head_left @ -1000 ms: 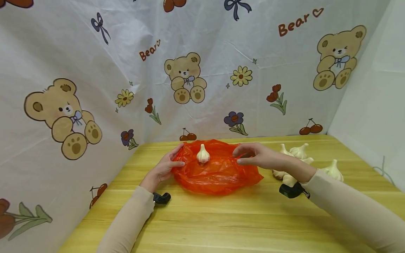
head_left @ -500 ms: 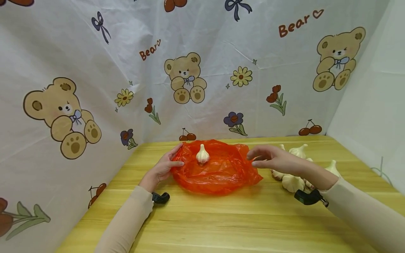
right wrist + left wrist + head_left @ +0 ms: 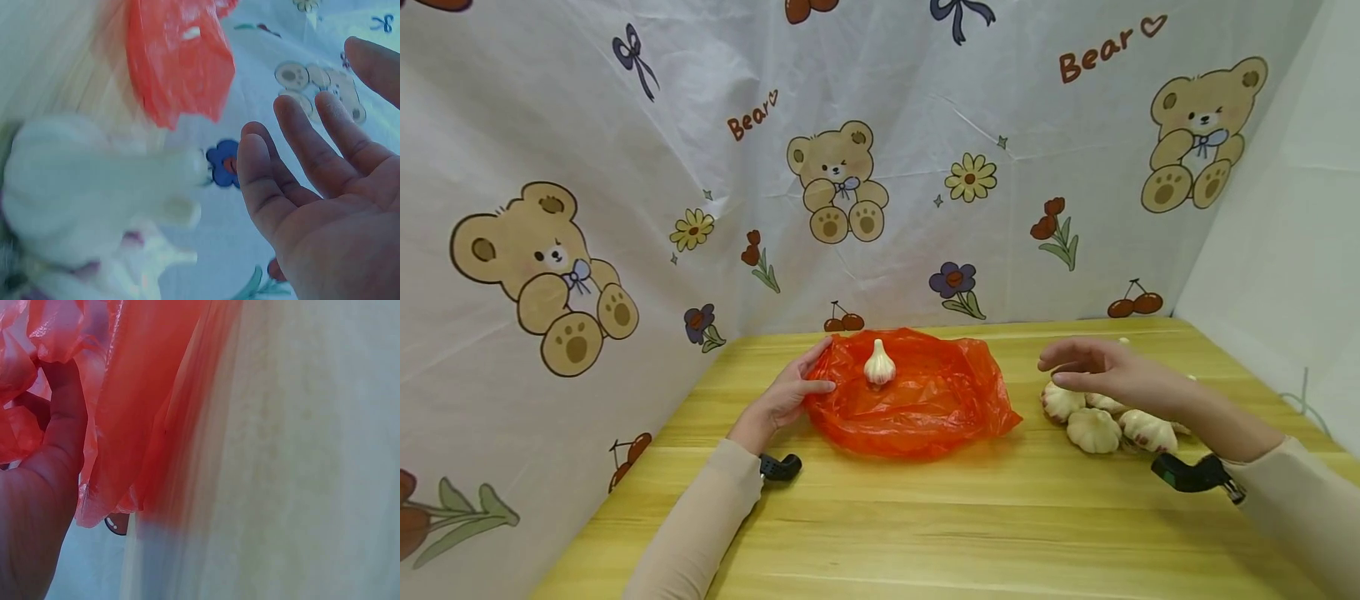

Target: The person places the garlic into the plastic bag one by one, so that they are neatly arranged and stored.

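A red plastic bag [image 3: 917, 435] lies spread with its mouth open on the wooden table, and one garlic bulb [image 3: 879, 367] stands inside toward its left. My left hand [image 3: 784, 400] grips the bag's left edge, thumb over the rim. Up close in the left wrist view, the thumb [image 3: 67, 419] presses into the crumpled film. To the right, my right hand [image 3: 1108, 371] hovers over a pile of garlic bulbs [image 3: 1093, 431] with nothing in it. The right wrist view shows its fingers [image 3: 312, 150] relaxed and spread beside a large garlic bulb [image 3: 62, 181]; the forearm hides part of the pile.
The wooden table [image 3: 880, 533] stretches in front of both arms. Behind it hangs a white cloth [image 3: 910, 100] printed with bears and flowers. A white wall [image 3: 1277, 275] with a thin cable bounds the right side. Black wrist devices sit under both wrists.
My right hand has moved right, from over the bag's right side to above the garlic pile, uncovering bulbs at the front. The left hand and the bag stay nearly still.
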### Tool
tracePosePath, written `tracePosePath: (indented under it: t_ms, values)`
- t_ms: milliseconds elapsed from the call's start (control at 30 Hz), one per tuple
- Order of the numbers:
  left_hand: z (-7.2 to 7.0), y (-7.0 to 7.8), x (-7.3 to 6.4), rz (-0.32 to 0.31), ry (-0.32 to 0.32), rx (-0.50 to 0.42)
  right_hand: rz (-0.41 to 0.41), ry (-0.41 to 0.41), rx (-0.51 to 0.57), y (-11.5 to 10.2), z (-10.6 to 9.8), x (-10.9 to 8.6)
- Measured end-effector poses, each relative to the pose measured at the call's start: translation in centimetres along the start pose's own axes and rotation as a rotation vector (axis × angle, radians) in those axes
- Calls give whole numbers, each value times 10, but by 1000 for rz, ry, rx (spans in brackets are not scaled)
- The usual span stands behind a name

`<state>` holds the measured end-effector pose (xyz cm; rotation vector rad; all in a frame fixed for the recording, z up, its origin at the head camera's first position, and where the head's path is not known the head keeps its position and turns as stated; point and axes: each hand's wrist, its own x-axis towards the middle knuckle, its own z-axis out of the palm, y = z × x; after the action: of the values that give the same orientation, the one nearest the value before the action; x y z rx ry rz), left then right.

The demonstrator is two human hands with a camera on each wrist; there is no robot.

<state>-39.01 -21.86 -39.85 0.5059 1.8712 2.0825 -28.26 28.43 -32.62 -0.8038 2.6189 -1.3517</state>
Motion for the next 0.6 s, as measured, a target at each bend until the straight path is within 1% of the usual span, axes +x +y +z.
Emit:
tracePosePath:
  t_ms: [100,233,333,400,467,533,600]
  values:
    - [1,1,0,-4,-1,1,-9,24,-14,8,-10,-7]
    - [1,2,0,-7,-3,4,0,64,-33,16,-22,-17]
    - [1,2,0,-7,-10,7,-3,91,-78,21,-31,-23]
    - [0,2,0,-3,-14,12,-26,110,-113,26,-37,-27]
    - [-1,2,0,0,-17,14,-66,125,-136,31,-43,-31]
    - [-1,1,0,2,-18,18,-93,137,-137,37,-49,-36]
    - [-2,1,0,0,-16,18,-94,144,-119,44,-55,-41]
